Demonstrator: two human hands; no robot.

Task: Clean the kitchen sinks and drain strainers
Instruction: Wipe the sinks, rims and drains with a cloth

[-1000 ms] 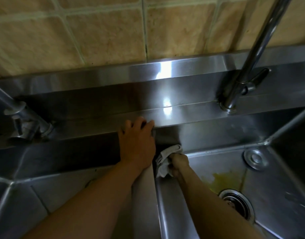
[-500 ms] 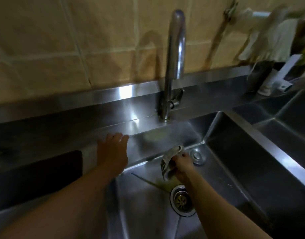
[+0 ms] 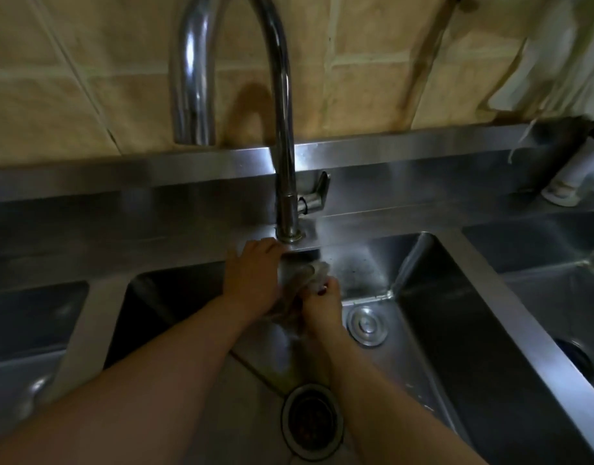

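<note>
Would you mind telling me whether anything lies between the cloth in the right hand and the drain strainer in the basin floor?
Nothing visible does. The right hand grips the cloth against the basin's back wall, and the bare steel floor runs from there down to the drain strainer. Only the person's own right forearm passes above its edge.

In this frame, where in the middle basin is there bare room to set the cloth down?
Bare steel lies right of the round overflow cover, up to the basin's right wall. The back wall under the faucet is crowded: left hand, right hand and cloth. The drain strainer fills the near floor.

steel sink counter point(image 3: 373, 156), faucet point(image 3: 282, 135), white bottle point(image 3: 569, 181)
</note>
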